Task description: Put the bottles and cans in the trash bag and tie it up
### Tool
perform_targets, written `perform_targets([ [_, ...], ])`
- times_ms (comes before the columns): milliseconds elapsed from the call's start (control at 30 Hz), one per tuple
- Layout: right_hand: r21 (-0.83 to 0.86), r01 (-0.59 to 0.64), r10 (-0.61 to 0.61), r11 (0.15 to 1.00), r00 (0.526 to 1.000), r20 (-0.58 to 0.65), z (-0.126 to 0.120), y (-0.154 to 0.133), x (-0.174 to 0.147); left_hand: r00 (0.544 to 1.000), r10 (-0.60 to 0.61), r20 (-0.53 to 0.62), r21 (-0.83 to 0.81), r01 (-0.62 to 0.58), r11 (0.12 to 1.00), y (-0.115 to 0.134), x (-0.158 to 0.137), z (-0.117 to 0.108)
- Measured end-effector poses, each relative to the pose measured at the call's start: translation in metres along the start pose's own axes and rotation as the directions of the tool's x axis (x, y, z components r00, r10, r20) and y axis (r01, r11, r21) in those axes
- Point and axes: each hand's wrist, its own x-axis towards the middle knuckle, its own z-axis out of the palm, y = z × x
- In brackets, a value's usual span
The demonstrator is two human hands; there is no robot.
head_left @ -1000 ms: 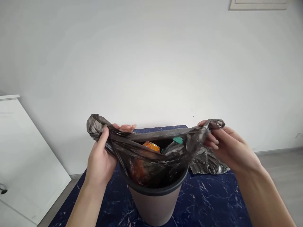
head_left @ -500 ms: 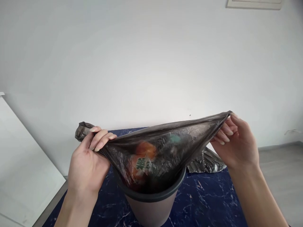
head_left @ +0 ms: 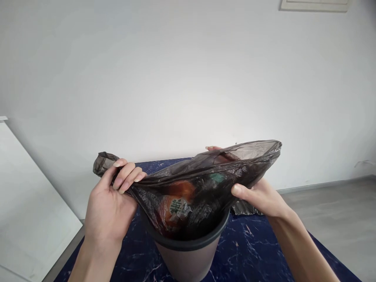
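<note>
A thin, see-through black garbage bag (head_left: pixel 202 197) rises out of a grey-brown trash can (head_left: pixel 188 260) with a dark rim. Through the film show an orange package (head_left: pixel 169 211) with dark green lettering and something green. My left hand (head_left: pixel 110 203) is closed round the bag's gathered left end, and a loose tuft of film sticks out past the thumb. On the other side my right hand (head_left: pixel 266 197) clasps the bag, its thumb in front and its fingers behind, partly hidden by the film. The bag's upper right corner stands free above that hand.
The can stands on a dark blue marbled table (head_left: pixel 237 250). More crumpled black plastic (head_left: pixel 246 207) lies behind the can, to the right. A white wall (head_left: pixel 188 78) is close behind, and a white panel (head_left: pixel 32 207) stands at the left.
My right hand has let go of the bag's upper right corner and moved down and left, now clasping the bag lower. The bag has slackened. My left hand keeps its hold.
</note>
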Motion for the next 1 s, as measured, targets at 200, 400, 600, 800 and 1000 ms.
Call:
perform_targets([
  [200, -0.020, 0.007, -0.012, 1.000, 0.971, -0.238, 0.027, -0.019, 0.002, 0.999, 0.007, 0.033, 0.132, -0.011, 0.991, 0.000, -0.004, 0.004],
  [400, 0.402, 0.101, -0.009, 0.910, 0.974, -0.224, 0.033, -0.026, 0.003, 0.996, 0.005, 0.090, 0.282, -0.030, 0.959, 0.001, -0.011, 0.006],
  [600, 0.522, 0.088, 0.056, 0.849, 0.966, -0.254, 0.045, -0.035, 0.005, 0.970, -0.043, 0.240, 0.457, -0.074, 0.886, -0.002, -0.018, 0.007],
  [800, 0.366, -0.027, 0.143, 0.930, 0.945, -0.294, 0.058, -0.039, 0.006, 0.898, -0.186, 0.399, 0.775, -0.222, 0.592, -0.005, -0.036, 0.007],
  [1000, -0.083, -0.332, 0.340, 0.940, 0.934, 0.110, 0.070, -0.061, 0.026, 0.839, -0.403, 0.364, 0.924, -0.270, 0.272, 0.000, -0.043, 0.004],
])
